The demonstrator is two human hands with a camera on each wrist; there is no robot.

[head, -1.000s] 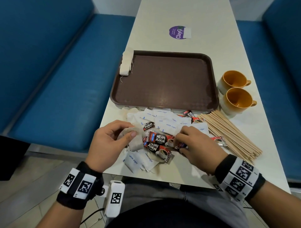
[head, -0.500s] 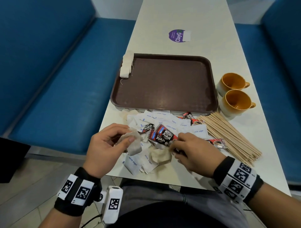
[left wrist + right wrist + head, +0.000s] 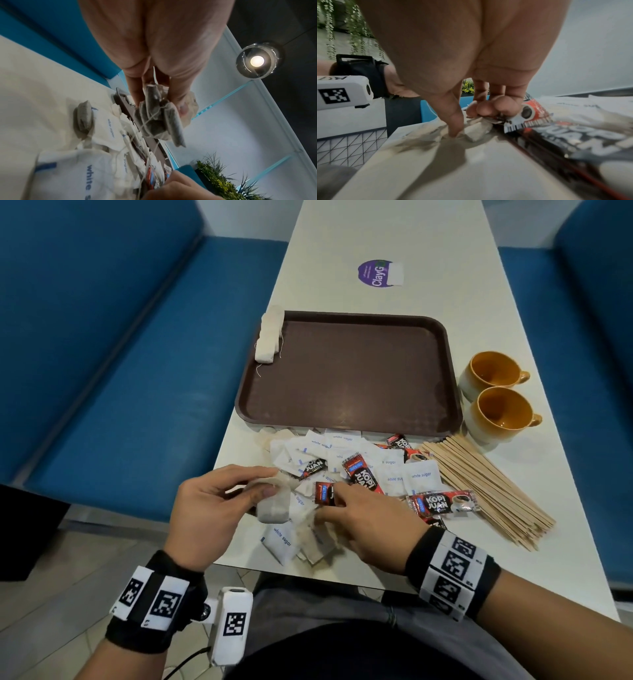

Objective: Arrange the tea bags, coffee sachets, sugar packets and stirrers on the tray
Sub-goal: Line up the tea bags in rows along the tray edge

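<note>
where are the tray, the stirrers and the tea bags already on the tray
tray (image 3: 349,378), head view, bare brown floor near its middle
stirrers (image 3: 486,487), head view, middle of the wooden bundle right of the sachets
tea bags on the tray (image 3: 269,337), head view, middle of the white row at the tray's far left corner

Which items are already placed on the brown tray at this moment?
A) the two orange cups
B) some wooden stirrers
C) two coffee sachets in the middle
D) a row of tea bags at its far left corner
D: a row of tea bags lies at the far left corner of the tray, while the wooden stirrers, coffee sachets and orange cups all sit on the table off the tray.
</note>
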